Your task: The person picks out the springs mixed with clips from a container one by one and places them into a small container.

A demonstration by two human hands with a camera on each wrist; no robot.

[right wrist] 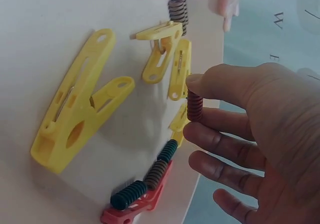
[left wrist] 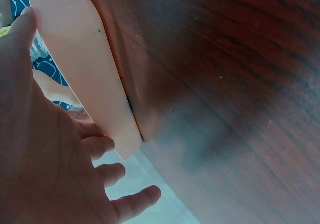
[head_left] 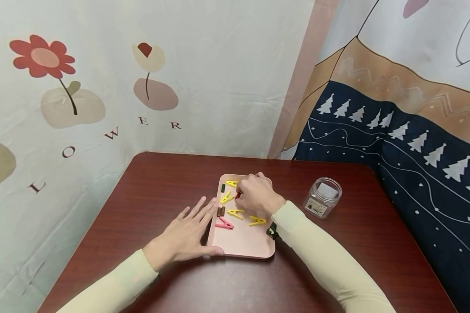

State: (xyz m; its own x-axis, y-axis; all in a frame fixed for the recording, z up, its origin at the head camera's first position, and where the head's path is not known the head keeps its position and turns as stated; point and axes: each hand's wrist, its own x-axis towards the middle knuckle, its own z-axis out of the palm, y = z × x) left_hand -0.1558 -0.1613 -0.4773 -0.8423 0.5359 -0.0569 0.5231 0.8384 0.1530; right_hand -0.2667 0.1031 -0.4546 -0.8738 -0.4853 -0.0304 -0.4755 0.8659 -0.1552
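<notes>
Nearest to us is the left hand (head_left: 189, 232), its fingers straight and a little apart; the fingertips touch the left side of the pink tray (head_left: 239, 245), and the thumb lies at its near corner; the tray rests on the brown table (head_left: 168, 182). In the tray we find first a pink clip (head_left: 225, 224) and, near the right wrist, a yellow clip (head_left: 257, 221); just beyond the pink one are two brown springs (head_left: 221, 211), with three more yellow clips (head_left: 235, 213) going away from us. The right hand (head_left: 258, 193) is over the tray, thumb and forefinger clamped on the red spring (right wrist: 195, 106); whether the middle finger also touches it, we cannot tell. To the right, well apart from the tray, stands a clear jar (head_left: 323, 198); farther, along the left rim, is a green spring (head_left: 223, 188); last comes the printed cloth (head_left: 227, 65).
</notes>
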